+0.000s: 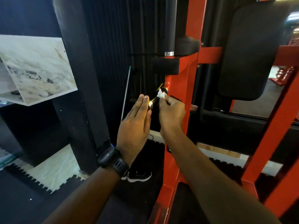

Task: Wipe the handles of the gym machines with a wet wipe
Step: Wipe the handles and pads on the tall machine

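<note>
The right hand [171,113] pinches a bunched white wet wipe [161,95] on a short metal handle [152,102] jutting from a red machine frame [179,75], the left hand [135,120] flat beside its tip; the small wad could slip off the narrow shaft.

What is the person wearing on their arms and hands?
No gloves on the left hand or right hand, and no sleeves in view on the left arm or right arm. A chunky black wristwatch with a slotted strap circles the left wrist.
</note>
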### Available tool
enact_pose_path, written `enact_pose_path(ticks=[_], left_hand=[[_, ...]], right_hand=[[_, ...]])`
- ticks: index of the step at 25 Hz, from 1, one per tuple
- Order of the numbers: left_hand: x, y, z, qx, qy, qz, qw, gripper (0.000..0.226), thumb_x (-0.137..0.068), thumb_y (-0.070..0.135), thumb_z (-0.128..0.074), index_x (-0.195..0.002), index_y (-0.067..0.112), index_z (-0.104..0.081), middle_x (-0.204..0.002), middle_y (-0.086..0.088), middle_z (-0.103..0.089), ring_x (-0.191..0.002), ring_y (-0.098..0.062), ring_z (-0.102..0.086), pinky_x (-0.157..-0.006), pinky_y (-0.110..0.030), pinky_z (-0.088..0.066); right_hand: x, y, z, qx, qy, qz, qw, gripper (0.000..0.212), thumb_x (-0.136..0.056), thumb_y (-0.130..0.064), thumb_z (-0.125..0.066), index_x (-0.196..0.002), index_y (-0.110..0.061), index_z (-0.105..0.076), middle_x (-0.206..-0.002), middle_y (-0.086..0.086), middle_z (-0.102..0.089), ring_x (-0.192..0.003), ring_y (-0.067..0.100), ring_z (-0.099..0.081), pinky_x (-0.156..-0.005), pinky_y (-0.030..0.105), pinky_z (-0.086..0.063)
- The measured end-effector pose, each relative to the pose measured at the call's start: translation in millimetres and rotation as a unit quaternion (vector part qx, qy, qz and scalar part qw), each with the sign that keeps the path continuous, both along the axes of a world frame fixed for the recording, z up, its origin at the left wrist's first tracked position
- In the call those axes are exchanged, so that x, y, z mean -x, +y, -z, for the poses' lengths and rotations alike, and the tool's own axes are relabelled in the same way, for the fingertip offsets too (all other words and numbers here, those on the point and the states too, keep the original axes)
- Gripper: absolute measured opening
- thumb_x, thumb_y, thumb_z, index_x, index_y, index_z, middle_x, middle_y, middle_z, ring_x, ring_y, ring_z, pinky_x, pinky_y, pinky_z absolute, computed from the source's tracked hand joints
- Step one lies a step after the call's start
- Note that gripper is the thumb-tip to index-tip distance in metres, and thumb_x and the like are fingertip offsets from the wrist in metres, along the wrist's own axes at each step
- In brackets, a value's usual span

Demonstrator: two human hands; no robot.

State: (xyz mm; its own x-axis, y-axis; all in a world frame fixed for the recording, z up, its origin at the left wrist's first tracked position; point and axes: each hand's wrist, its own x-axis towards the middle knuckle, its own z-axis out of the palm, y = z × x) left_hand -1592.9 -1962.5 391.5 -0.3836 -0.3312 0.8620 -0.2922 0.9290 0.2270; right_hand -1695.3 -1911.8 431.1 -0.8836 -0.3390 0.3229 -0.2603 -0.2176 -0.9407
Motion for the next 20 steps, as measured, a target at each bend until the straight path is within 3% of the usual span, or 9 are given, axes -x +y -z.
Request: enact_pose_path(ticks=[2,5,7,9,14,17,19,20], left_hand=[[0,-2,-1,0.004,0.003,0.004,1.0,0.047,-0.104,0.02,-0.049,-0.149,0.009,-0.042,-0.154,-0.01,-0.043,-0.139,-0.016,-0.044,-0.105,-0.025,-0.04],[0,0,1,-0.017,0.0,0.01,1.0,0.048,-0.105,0.021,-0.048,-0.151,0.011,-0.04,-0.156,-0.009,-0.039,-0.141,-0.016,-0.042,-0.106,-0.023,-0.037],[-2,-1,1,-0.01,-0.008,0.013,1.0,0.048,-0.104,0.019,-0.049,-0.151,0.01,-0.04,-0.157,-0.008,-0.039,-0.141,-0.016,-0.041,-0.106,-0.024,-0.037],[-2,-3,0,-0.011,-0.006,0.013,1.0,0.048,-0.104,0.018,-0.049,-0.151,0.01,-0.039,-0.157,-0.008,-0.038,-0.141,-0.015,-0.04,-0.107,-0.023,-0.037],[-1,-4,3,-0.002,0.002,0.017,1.0,0.047,-0.105,0.019,-0.049,-0.151,0.011,-0.04,-0.156,-0.008,-0.039,-0.14,-0.014,-0.042,-0.105,-0.024,-0.04],[0,-3,3,-0.013,0.009,0.019,1.0,0.048,-0.104,0.017,-0.049,-0.15,0.01,-0.041,-0.157,-0.008,-0.039,-0.139,-0.017,-0.044,-0.104,-0.026,-0.043],[0,-1,4,-0.013,0.01,0.019,1.0,0.048,-0.104,0.016,-0.051,-0.15,0.01,-0.041,-0.157,-0.008,-0.039,-0.14,-0.016,-0.043,-0.105,-0.025,-0.041],[0,-1,4,-0.009,0.013,0.017,1.0,0.048,-0.104,0.016,-0.05,-0.15,0.011,-0.042,-0.157,-0.007,-0.039,-0.14,-0.015,-0.042,-0.105,-0.025,-0.041]], right_hand=[[-12,2,1,0.024,-0.056,-0.036,0.997,0.014,-0.098,-0.021,-0.061,-0.097,-0.02,-0.075,-0.067,0.007,-0.069,-0.061,0.015,-0.061,-0.063,0.037,-0.056],[-19,6,-2,0.058,-0.194,-0.081,0.976,0.021,-0.097,-0.013,-0.061,-0.089,0.001,-0.073,-0.088,0.02,-0.073,-0.086,0.032,-0.073,-0.084,0.041,-0.06],[-28,11,-4,0.115,-0.253,-0.141,0.95,0.016,-0.095,-0.002,-0.058,-0.089,0.003,-0.073,-0.086,0.014,-0.074,-0.084,0.023,-0.073,-0.08,0.029,-0.061],[-35,14,-2,0.131,-0.252,-0.151,0.947,0.015,-0.095,0.0,-0.06,-0.089,0.002,-0.073,-0.083,0.011,-0.074,-0.083,0.019,-0.073,-0.076,0.023,-0.06],[-41,25,-1,0.153,-0.27,-0.184,0.933,0.013,-0.094,-0.004,-0.063,-0.092,0.004,-0.074,-0.092,0.016,-0.074,-0.081,0.019,-0.07,-0.083,0.03,-0.06],[-36,20,3,0.134,-0.141,-0.133,0.972,0.017,-0.097,-0.011,-0.062,-0.09,-0.004,-0.075,-0.086,0.009,-0.075,-0.08,0.015,-0.072,-0.078,0.028,-0.06],[-30,17,10,0.063,0.048,-0.074,0.994,0.018,-0.099,-0.014,-0.059,-0.105,-0.009,-0.075,-0.093,0.001,-0.076,-0.088,0.008,-0.072,-0.081,0.026,-0.058],[-24,16,16,0.031,0.169,-0.054,0.984,0.022,-0.1,-0.012,-0.057,-0.115,-0.01,-0.072,-0.106,0.0,-0.075,-0.101,0.007,-0.07,-0.089,0.024,-0.056]])
